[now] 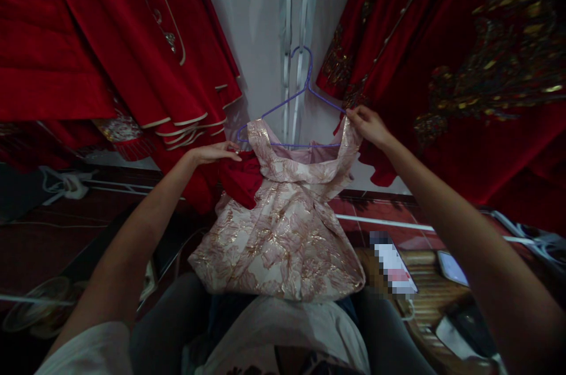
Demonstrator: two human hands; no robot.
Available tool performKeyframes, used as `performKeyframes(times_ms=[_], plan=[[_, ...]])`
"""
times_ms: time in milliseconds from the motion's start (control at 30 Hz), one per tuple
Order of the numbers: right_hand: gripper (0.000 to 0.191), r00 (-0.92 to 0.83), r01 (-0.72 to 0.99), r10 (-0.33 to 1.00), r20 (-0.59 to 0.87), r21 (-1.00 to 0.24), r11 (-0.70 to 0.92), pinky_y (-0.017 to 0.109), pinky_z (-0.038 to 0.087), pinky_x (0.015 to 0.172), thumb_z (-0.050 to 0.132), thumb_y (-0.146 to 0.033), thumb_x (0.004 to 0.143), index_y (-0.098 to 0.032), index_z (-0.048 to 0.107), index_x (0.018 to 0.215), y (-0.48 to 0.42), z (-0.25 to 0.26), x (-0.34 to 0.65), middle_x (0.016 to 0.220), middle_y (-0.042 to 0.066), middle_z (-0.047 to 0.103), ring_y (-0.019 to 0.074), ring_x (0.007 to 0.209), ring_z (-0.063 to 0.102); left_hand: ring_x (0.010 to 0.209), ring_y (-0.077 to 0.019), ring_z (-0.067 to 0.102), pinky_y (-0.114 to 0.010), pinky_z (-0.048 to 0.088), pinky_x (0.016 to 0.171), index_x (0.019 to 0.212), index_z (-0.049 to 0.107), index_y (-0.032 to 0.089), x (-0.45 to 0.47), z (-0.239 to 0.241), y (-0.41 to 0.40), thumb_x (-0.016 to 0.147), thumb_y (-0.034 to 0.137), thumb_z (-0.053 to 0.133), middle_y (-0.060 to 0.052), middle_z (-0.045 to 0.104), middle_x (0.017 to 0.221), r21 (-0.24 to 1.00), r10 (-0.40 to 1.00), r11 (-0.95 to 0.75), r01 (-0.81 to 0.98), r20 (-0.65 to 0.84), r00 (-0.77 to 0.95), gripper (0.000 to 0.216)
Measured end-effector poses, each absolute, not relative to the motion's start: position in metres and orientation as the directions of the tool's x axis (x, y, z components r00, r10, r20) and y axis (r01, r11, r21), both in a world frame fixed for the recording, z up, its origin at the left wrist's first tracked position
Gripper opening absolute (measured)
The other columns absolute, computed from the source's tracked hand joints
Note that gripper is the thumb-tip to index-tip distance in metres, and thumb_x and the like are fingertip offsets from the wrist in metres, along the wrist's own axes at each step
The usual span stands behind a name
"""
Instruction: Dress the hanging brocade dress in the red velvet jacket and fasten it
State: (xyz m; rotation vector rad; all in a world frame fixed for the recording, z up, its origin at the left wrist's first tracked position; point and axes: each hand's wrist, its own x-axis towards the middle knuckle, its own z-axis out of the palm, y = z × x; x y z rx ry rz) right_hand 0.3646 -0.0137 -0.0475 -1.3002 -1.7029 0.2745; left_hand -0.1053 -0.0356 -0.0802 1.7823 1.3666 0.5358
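A small pink and gold brocade dress (pixel 287 239) hangs in front of me on a purple hanger (pixel 283 105), its skirt reaching down to my lap. At the dress's right strap, my right hand (pixel 369 125) pinches the fabric close to the end of the hanger. A red fabric piece (pixel 243 179), perhaps a bow, sits against the dress's left side. Beside its upper edge is my left hand (pixel 214 153), with fingers stretched out and thumb apart. Whether those fingertips press on the red fabric is hard to tell. The hanger's hook lies against a metal pole (pixel 289 21).
Red garments with gold trim (pixel 177 56) hang at the left, and more red embroidered garments (pixel 442 68) hang at the right. On a slatted wooden seat (pixel 424 298) lie a lit phone (pixel 398 272), a second phone (pixel 453 267) and a dark pouch (pixel 473 328). White rails (pixel 384 221) run low behind the dress.
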Motion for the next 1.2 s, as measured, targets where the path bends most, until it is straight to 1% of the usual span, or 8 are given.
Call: performKeyframes(times_ms=[100,267,400,533,600,767,1067,1200], plan=[[0.049,0.010,0.638,0.852,0.524,-0.659,0.397,0.032,0.043,0.064,0.046,-0.072,0.078,-0.023,0.050,0.071,-0.013,-0.048,0.365,0.067,0.003,0.055,0.0194,0.068,0.054,0.090,-0.0179,0.065,-0.025,0.049,0.078,0.100,0.067,0.017,-0.102,-0.080,-0.038,0.052,0.041,0.082,-0.004,0.071,0.096,0.778,0.937,-0.148,0.611,-0.088,0.339,0.056],[0.051,-0.018,0.631,0.875,0.484,-0.673,0.385,0.029,0.042,0.060,0.047,-0.074,0.076,-0.023,0.049,0.071,-0.016,-0.044,0.363,0.065,0.001,0.053,0.0166,0.064,0.051,0.092,-0.0219,0.066,-0.033,0.053,0.081,0.097,0.069,0.017,-0.088,-0.094,-0.030,0.064,0.050,0.074,-0.007,0.073,0.097,0.918,0.924,0.077,0.389,-0.212,0.318,0.047],[0.053,-0.038,0.631,0.871,0.489,-0.664,0.401,0.029,0.041,0.059,0.046,-0.074,0.076,-0.022,0.046,0.069,-0.019,-0.042,0.360,0.066,0.001,0.052,0.0159,0.063,0.049,0.087,-0.0193,0.067,-0.034,0.054,0.084,0.102,0.065,0.018,-0.088,-0.088,-0.012,0.073,0.042,0.070,-0.007,0.073,0.091,0.971,0.989,0.066,0.229,-0.094,0.114,0.038],[0.053,-0.025,0.624,0.855,0.518,-0.660,0.418,0.029,0.040,0.059,0.046,-0.075,0.076,-0.022,0.045,0.070,-0.022,-0.043,0.358,0.064,0.000,0.049,0.0152,0.061,0.047,0.077,-0.0181,0.064,-0.039,0.054,0.081,0.095,0.063,0.014,-0.080,-0.045,0.002,0.081,0.039,0.063,-0.008,0.070,0.078,0.974,1.000,-0.022,0.227,0.018,0.022,0.028],[0.052,-0.027,0.619,0.853,0.521,-0.661,0.424,0.030,0.041,0.058,0.047,-0.075,0.075,-0.022,0.046,0.071,-0.025,-0.043,0.358,0.064,0.000,0.048,0.0153,0.060,0.047,0.075,-0.0201,0.065,-0.039,0.054,0.074,0.088,0.063,0.013,-0.067,-0.016,0.002,0.081,0.038,0.062,-0.008,0.067,0.072,0.941,0.991,-0.123,0.316,0.130,-0.002,0.025],[0.050,0.017,0.651,0.837,0.547,-0.641,0.406,0.034,0.044,0.062,0.048,-0.073,0.077,-0.024,0.050,0.078,-0.043,-0.035,0.356,0.066,0.004,0.053,0.0206,0.067,0.054,0.082,-0.0262,0.065,-0.035,0.051,0.071,0.077,0.061,0.012,-0.015,0.032,-0.018,0.076,0.034,0.066,-0.005,0.059,0.063,0.758,0.944,-0.323,0.567,0.302,0.135,0.022],[0.045,0.059,0.742,0.802,0.595,-0.563,0.363,0.038,0.045,0.073,0.045,-0.069,0.082,-0.025,0.055,0.087,-0.071,-0.034,0.339,0.070,0.006,0.057,0.0258,0.076,0.059,0.102,-0.0267,0.059,-0.036,0.044,0.089,0.098,0.053,0.017,0.056,-0.003,-0.047,0.089,0.031,0.050,-0.009,0.062,0.088,0.552,0.839,-0.470,0.689,0.521,0.156,0.017],[0.047,-0.021,0.756,0.876,0.482,-0.565,0.329,0.037,0.046,0.069,0.046,-0.064,0.085,-0.022,0.054,0.066,-0.045,-0.024,0.348,0.056,0.005,0.051,0.0245,0.070,0.059,0.108,-0.0289,0.055,-0.039,0.041,0.094,0.090,0.057,0.017,0.045,-0.002,-0.040,0.085,0.029,0.054,-0.009,0.061,0.088,0.450,0.802,-0.487,0.749,0.569,0.180,0.013]])
